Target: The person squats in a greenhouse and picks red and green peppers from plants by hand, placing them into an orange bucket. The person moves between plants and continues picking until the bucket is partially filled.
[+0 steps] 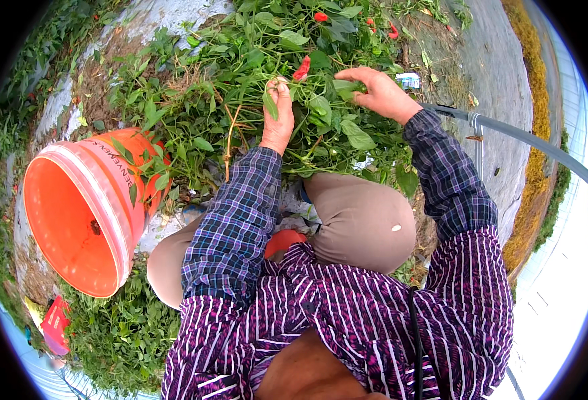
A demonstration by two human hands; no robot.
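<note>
Pepper plants [199,115] with green leaves spread before my knees. My left hand [278,107] pinches a leafy green stem between thumb and fingers, just left of a wrinkled red pepper [302,69]. To the right, my right hand [376,92] is among the leaves, with thumb and fingers apart around a broad green leaf [346,89]; whether it grips the leaf is not clear. Green peppers [316,120] hang between and below the hands. Farther up in the foliage show another red pepper [320,17] and a curved red one [393,31].
An orange plastic bucket [79,146] lies tilted at the left, its mouth towards me, leaves against its side. A grey pipe [519,131] arches at the right over ground sheeting [499,75]. A small printed packet [408,80] lies near my right hand. Dry stalks [230,135] stand left of my left hand.
</note>
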